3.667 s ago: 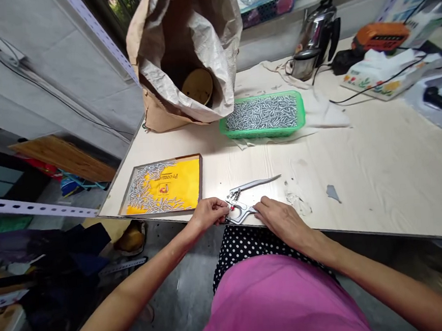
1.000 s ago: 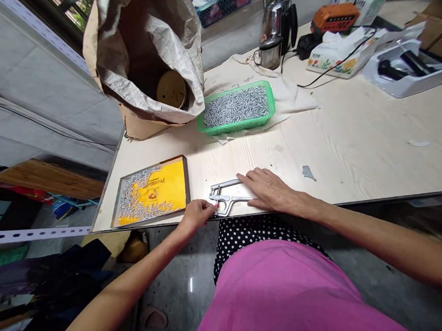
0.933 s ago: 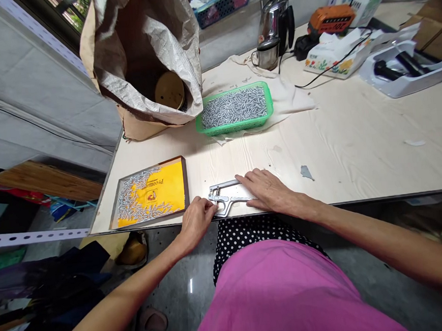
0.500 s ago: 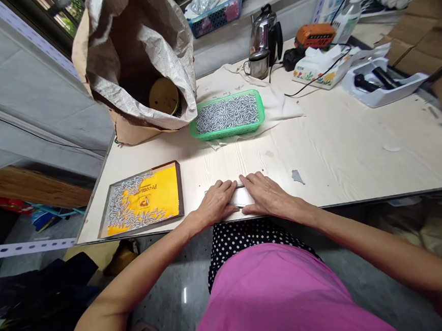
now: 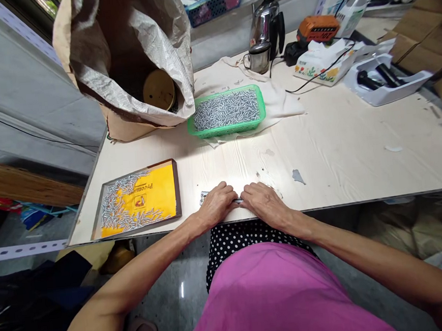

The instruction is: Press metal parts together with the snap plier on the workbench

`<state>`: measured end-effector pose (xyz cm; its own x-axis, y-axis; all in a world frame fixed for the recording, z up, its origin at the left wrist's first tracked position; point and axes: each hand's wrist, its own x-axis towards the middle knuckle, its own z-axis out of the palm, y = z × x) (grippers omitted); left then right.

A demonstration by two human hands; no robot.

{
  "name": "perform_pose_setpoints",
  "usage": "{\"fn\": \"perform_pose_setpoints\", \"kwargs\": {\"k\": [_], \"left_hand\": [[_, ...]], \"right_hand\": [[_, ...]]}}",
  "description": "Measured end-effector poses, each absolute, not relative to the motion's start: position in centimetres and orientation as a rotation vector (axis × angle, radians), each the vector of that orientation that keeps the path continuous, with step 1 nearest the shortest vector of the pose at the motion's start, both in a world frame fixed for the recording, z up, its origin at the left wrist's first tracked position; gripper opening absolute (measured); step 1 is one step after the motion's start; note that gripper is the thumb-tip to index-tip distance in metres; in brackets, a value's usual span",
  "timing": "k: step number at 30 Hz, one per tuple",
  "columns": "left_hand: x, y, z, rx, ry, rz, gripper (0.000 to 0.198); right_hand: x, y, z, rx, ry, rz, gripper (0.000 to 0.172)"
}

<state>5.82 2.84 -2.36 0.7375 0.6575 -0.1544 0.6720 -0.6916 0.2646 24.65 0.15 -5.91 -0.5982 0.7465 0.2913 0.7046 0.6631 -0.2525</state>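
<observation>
At the counter's near edge, the two hands of the person meet almost fingertip to fingertip over one hand tool. It is bare silver metal, lying crosswise: its flat, angular head pokes out beyond the left hand, and a thin grey length shows in the gap before the right hand; the rest is covered. The left grip is curled down around the tool, and the right grip has its fingers drawn together on the handle end.

Just left of them sits one shallow tray with a dark rim, lined with one yellow sheet; loose silver pins, too many to count, crowd its left and lower sides. One grey scrap lies to the right.

Farther back, one green basket is filled with similar pins, beside one large open sack. Beyond, toward the right, stand one white tray, one flowered tissue box, one metal cup, one kettle and one orange block.
</observation>
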Motion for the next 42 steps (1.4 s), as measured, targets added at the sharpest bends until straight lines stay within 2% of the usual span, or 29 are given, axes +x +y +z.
{"fn": "perform_pose_setpoints", "kwargs": {"k": [5, 6, 9, 10, 13, 17, 24, 27, 29, 31, 34, 37, 40, 42], "left_hand": [[5.7, 2.9, -2.0, 2.660, 1.090, -0.074, 0.023], [5.7, 2.7, -2.0, 2.669, 1.115, -0.072, 0.026], [5.6, 1.2, -2.3, 2.700, 1.241, 0.033, 0.040], [5.6, 0.5, -2.7, 2.708, 1.281, 0.098, 0.042], [5.9, -2.2, -4.0, 2.718, 1.291, 0.286, 0.046], [6.7, -4.6, -5.2, 2.656, 1.207, 0.351, 0.053], [7.4, -5.0, -4.8, 2.506, 1.196, 0.361, 0.057], [7.3, -5.0, -5.0, 2.472, 1.192, 0.387, 0.061], [7.3, -5.1, -5.4, 2.439, 1.192, 0.390, 0.061], [7.2, -5.2, -6.0, 2.403, 1.214, 0.377, 0.060], [7.3, -5.5, -6.5, 2.391, 1.254, 0.336, 0.062], [7.1, -6.3, -5.9, 2.460, 1.184, 0.313, 0.056], [5.8, -8.0, -4.4, 2.586, 1.029, 0.395, 0.038], [3.6, -8.7, -3.0, 2.630, 1.111, 0.474, 0.026]], "right_hand": [[25.1, 0.4, -5.8, -1.211, -2.488, 0.228, 0.016], [25.4, 0.6, -5.6, -1.223, -2.489, 0.259, 0.020], [26.5, 1.5, -5.2, -1.242, -2.489, 0.337, 0.046], [26.9, 1.9, -5.1, -1.248, -2.487, 0.358, 0.049], [27.4, 3.1, -5.4, -1.276, -2.479, 0.400, 0.036], [27.2, 5.3, -6.0, -1.310, -2.488, 0.364, 0.020], [25.4, 8.7, -4.2, -1.389, -2.480, 0.204, 0.012], [22.5, 7.4, -2.4, -1.091, -2.643, 0.219, 0.016], [20.0, 6.1, -1.6, -0.820, -2.796, 0.289, 0.012], [17.6, 4.9, -1.4, -0.613, -2.912, 0.306, 0.008], [15.1, 4.2, -2.1, -0.432, -2.968, 0.246, 0.012], [13.6, 4.3, -3.5, -0.368, -2.951, 0.192, 0.013], [12.8, 4.5, -4.5, -0.376, -2.899, 0.211, 0.012], [12.8, 4.7, -4.4, -0.410, -2.820, 0.288, 0.011]]}}
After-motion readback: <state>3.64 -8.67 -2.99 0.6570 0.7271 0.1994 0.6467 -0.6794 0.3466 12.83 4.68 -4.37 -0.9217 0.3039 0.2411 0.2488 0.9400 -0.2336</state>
